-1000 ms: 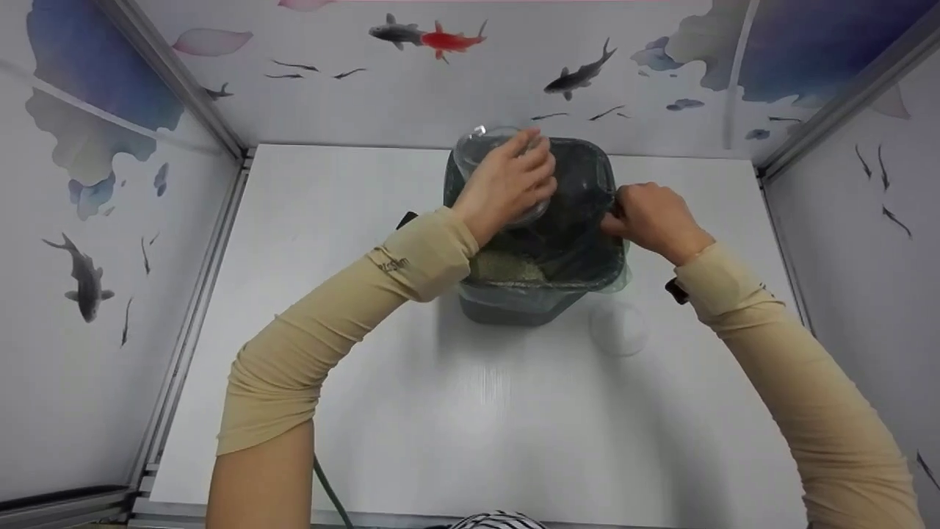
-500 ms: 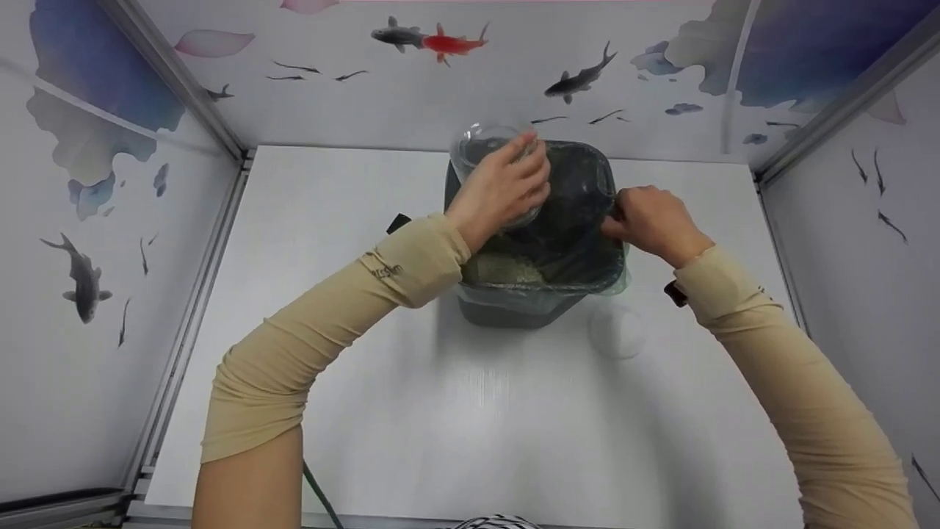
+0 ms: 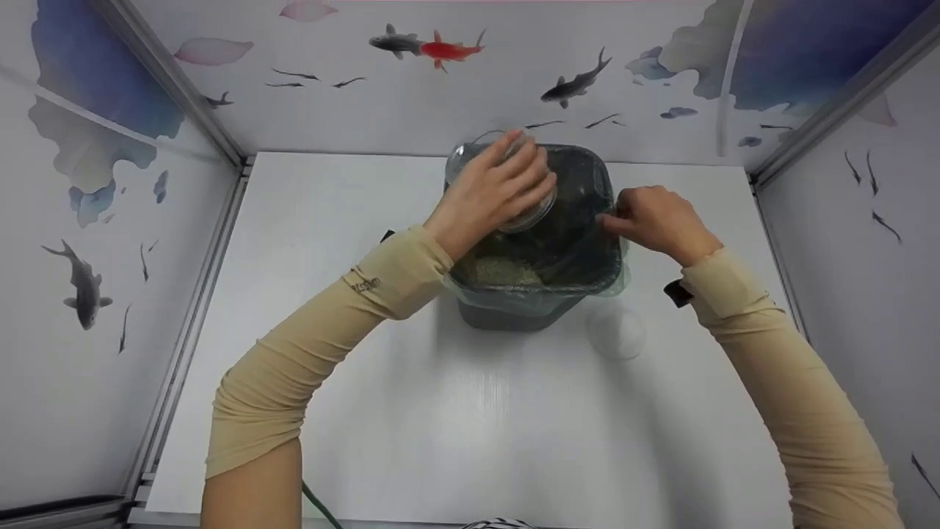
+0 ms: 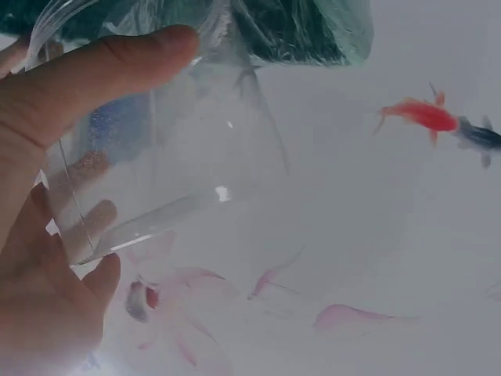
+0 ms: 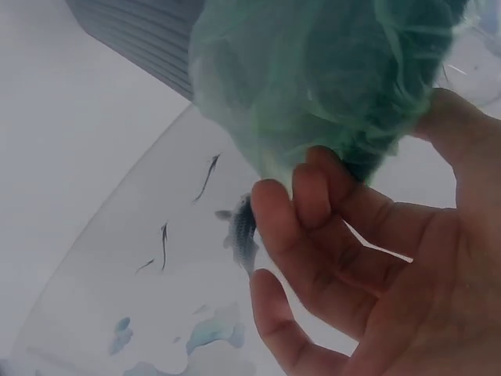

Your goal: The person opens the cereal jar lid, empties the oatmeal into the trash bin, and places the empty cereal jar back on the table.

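A grey bin lined with a thin green plastic bag stands at the back middle of the table. Over its left side, my left hand grips a clear, cylindrical plastic container, tilted; thumb and fingers wrap its wall in the left wrist view, where the container looks see-through with nothing plainly inside. My right hand holds the bin's right rim, thumb inside and curled fingers outside against the bag. A pale, grainy-looking mass lies in the bin, its kind unclear.
A clear round disc, like a lid, lies on the white table in front of the bin's right side. Fish-printed panels wall the table at the back and both sides. A green cord hangs at the front edge.
My left hand has turned and tipped the clear container further, so its end now shows lower, over the bin. The right hand stays at the rim, its thumb shifted slightly.
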The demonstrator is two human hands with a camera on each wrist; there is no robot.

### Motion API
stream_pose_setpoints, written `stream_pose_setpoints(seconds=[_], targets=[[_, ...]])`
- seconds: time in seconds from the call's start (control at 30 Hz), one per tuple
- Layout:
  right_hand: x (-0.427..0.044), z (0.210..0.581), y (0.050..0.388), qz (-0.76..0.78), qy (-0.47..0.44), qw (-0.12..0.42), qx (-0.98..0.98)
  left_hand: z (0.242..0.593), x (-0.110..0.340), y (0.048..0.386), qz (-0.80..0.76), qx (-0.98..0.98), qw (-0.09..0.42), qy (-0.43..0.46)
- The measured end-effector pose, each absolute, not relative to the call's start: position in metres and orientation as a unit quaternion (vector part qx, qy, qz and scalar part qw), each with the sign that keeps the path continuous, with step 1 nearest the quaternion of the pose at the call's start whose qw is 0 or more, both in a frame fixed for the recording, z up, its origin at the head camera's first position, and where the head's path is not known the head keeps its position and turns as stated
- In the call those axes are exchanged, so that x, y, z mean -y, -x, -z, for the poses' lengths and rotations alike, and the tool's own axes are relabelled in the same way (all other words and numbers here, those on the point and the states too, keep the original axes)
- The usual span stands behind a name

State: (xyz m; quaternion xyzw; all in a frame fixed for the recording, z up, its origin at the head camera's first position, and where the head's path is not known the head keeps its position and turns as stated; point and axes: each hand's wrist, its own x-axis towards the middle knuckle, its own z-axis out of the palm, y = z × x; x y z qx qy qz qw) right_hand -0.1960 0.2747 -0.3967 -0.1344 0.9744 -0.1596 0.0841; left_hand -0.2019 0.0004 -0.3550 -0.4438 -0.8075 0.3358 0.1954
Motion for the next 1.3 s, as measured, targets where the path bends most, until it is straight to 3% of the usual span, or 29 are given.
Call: stream_pose_setpoints(seconds=[0.13,0.23,0.73,1.3], targets=[[-0.286,0.396,0.193,0.176,0.12,0.096,-0.972,0.36,0.016,0.209,-0.272,0.829,0.268,0.409],[-0.294,0.4,0.19,0.19,0.113,0.097,-0.97,0.366,0.025,0.214,-0.241,0.835,0.291,0.401],[-0.315,0.426,0.183,0.261,0.148,0.049,-0.953,0.36,0.057,0.218,-0.03,0.915,0.167,0.367],[-0.33,0.443,0.173,0.297,0.164,0.055,-0.939,0.377,0.106,0.209,0.221,0.908,0.164,0.316]])
